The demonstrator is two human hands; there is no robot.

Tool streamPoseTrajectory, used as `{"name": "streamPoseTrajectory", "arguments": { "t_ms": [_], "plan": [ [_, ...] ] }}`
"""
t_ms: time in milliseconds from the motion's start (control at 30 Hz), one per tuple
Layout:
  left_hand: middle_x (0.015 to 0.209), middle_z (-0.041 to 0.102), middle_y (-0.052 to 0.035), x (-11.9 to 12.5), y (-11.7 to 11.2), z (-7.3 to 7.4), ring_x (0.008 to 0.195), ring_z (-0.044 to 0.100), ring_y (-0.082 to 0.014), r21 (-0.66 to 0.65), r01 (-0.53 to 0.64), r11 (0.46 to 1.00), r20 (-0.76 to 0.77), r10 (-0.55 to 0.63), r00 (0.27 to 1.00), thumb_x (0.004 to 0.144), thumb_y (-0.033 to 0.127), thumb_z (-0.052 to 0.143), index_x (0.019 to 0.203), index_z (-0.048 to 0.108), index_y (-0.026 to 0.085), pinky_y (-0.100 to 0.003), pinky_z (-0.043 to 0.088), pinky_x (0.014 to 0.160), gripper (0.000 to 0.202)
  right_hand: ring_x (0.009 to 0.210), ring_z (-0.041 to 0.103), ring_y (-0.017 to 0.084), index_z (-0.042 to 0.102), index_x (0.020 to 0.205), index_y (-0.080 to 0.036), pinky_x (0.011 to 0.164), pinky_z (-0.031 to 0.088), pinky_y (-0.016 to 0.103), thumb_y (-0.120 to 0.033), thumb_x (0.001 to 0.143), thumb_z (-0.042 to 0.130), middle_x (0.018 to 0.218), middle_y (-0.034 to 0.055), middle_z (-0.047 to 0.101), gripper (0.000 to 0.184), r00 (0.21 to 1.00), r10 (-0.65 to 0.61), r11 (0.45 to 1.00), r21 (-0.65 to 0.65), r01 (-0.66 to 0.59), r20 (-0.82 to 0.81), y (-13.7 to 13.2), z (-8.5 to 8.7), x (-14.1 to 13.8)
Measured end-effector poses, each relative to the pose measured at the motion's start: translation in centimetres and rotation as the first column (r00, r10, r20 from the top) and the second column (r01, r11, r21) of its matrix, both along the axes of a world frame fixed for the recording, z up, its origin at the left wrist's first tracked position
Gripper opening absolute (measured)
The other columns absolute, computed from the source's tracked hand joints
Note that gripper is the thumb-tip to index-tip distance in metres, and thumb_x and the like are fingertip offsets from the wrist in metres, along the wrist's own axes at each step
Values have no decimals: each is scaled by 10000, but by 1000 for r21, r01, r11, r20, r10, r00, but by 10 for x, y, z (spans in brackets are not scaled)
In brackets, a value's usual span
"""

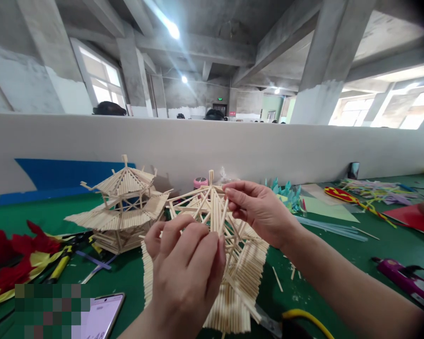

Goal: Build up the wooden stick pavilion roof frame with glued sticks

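A pavilion model of thin wooden sticks (250,263) stands in front of me, its upper roof partly covered. My right hand (259,209) pinches the upper end of a thin wooden stick (224,215) against that roof, close to the peak. Lower down, my left hand (189,263) has its thumb and fingers closed at the stick's other end; its fingertips are partly hidden behind the hand. A second stick pavilion (122,202), with two covered roofs, is on the left.
A phone (108,313) lies at the lower left near red fabric (35,242) and yellow-handled pliers (61,263). Yellow-and-black-handled scissors (304,320) lie in front. To the right are a purple glue gun (406,282) and clear glue sticks (332,227). A white partition (304,150) stands behind.
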State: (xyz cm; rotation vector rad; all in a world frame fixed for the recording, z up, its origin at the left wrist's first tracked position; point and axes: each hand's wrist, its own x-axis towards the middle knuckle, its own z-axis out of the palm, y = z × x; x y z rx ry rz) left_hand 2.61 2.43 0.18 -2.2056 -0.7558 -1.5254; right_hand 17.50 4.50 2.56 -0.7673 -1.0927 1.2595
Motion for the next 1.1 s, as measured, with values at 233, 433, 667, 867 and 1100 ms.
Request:
{"name": "streamPoseTrajectory", "arguments": {
  "t_ms": [233, 433, 667, 867, 1100],
  "plan": [
    [757, 610, -63, -13, 8, -16, 807, 497, -261, -32, 13, 999, -74, -16, 997, 640, 209, 660, 795, 624, 169, -438, 364, 688, 163, 488, 448, 22, 672, 746, -198, 442, 343, 149, -234, 682, 645, 594, -47, 566, 78, 969, -107, 986, 150, 74, 222, 6, -4, 10],
    [860, 604, -40, -20, 16, -25, 866, 481, -237, -51, 60, 997, -114, -65, 991, 660, 184, 650, 877, 602, 222, -434, 370, 747, 225, 528, 454, 46, 677, 742, -204, 514, 383, 185, -224, 672, 642, 627, -37, 594, 80, 924, -149, 976, 201, 80, 352, 7, -7, 8],
    [808, 623, -12, -15, 24, -15, 834, 479, -217, -38, 143, 989, -145, -147, 978, 667, 160, 643, 837, 607, 244, -417, 361, 735, 193, 659, 524, 99, 662, 771, -188, 636, 422, 243, -218, 716, 590, 711, 1, 630, 96, 872, -197, 959, 272, 77, 448, 10, -12, 4],
    [802, 625, -2, -16, 28, -16, 842, 482, -213, -53, 156, 986, -179, -163, 970, 671, 148, 634, 830, 606, 259, -406, 361, 739, 196, 618, 520, 114, 655, 768, -179, 570, 414, 250, -226, 751, 534, 689, 10, 625, 131, 755, -296, 935, 340, 103, 585, 8, -8, 4],
    [790, 628, -8, -16, 26, -17, 825, 491, -215, -42, 136, 990, -128, -141, 982, 653, 163, 655, 814, 602, 234, -408, 364, 733, 183, 586, 519, 109, 655, 811, -181, 512, 403, 238, -220, 764, 504, 682, 8, 629, 163, 629, -459, 868, 468, 167, 627, 3, -12, 0]
  ]
}}
